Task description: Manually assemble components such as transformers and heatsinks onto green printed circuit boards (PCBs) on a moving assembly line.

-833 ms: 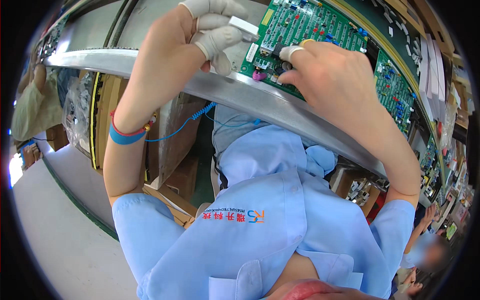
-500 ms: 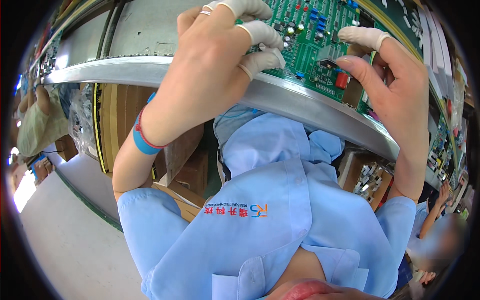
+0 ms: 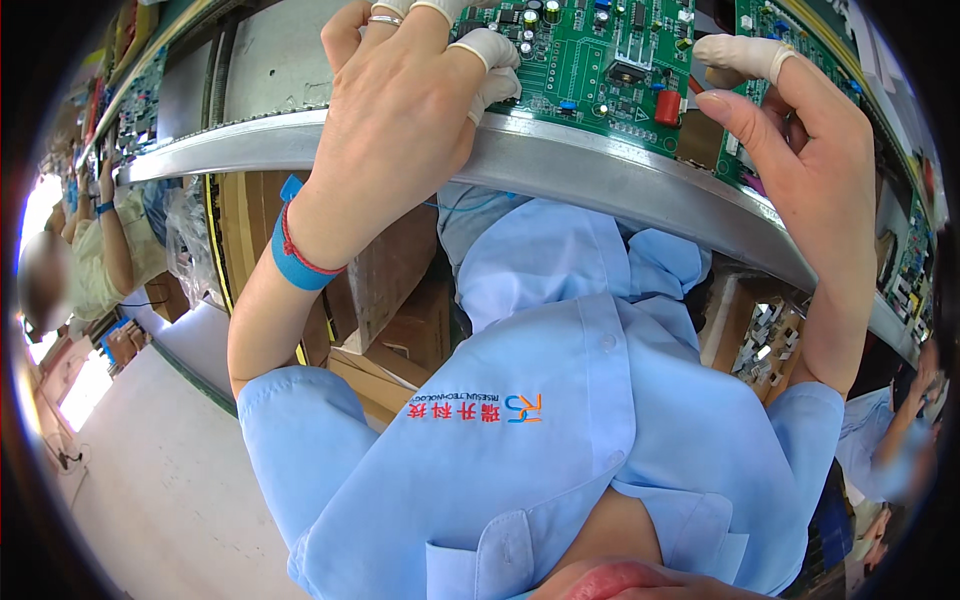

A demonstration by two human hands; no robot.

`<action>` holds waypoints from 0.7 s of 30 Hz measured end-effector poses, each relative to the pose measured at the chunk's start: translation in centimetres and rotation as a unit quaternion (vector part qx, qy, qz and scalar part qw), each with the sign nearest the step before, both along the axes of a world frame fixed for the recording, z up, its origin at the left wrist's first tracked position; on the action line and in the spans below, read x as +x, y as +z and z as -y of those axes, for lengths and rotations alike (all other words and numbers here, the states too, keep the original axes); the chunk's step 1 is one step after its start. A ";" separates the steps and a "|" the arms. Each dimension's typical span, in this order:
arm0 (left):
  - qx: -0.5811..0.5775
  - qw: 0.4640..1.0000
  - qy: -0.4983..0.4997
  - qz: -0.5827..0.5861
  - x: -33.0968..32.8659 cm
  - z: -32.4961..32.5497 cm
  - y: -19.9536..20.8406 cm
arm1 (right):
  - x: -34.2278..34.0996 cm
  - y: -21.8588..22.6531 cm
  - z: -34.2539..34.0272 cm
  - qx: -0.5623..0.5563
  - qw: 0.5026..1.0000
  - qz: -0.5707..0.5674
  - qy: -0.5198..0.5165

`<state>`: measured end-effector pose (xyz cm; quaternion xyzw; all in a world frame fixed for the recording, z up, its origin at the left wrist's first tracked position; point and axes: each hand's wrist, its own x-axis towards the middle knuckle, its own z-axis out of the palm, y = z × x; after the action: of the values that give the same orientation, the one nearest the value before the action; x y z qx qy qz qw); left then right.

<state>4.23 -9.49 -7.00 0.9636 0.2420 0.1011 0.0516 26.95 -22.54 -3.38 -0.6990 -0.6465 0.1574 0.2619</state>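
Note:
A green circuit board [image 3: 575, 85] lies at the top of the head view, crowded with small parts. My left hand [image 3: 395, 135] is over its left end, white rubber covers on the fingertips. Those fingers are bent and close together; what they hold, if anything, is hidden. On the board stand a black part with a metal heat sink [image 3: 628, 68] and a red block-shaped component [image 3: 668, 107]. Just right of these is my right hand [image 3: 805, 140], its thumb and covered index finger apart, the other fingers curled. A thin reddish bit shows beside the thumb tip.
A metal rail [image 3: 560, 150] runs along the near side of the board. More green boards [image 3: 790, 50] lie to the right. Below the rail are a cardboard box of small parts [image 3: 765, 345] and cartons [image 3: 400, 330]. Other people [image 3: 110, 245] sit at both sides.
The view has shifted, and the board appears higher. My left fingers have drawn left across the board. My right thumb and index finger have moved right, away from the heat sink part.

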 end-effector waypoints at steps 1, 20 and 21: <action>0.034 0.968 -0.100 0.227 -0.1 -1.7 -3.9 | -0.3 0.2 0.1 -0.004 1.000 0.002 0.010; 0.163 0.843 -0.194 0.474 1.2 -2.3 -6.3 | -2.6 1.5 0.3 0.056 0.995 -0.027 0.083; 0.160 0.843 -0.197 0.475 0.9 -1.2 -4.2 | -2.4 1.4 0.2 0.066 0.993 -0.022 0.092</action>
<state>5.17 -8.33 -11.19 0.8197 -0.0265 0.5716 0.0242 24.58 -22.73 -2.00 -0.6143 -0.7109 0.1537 0.3061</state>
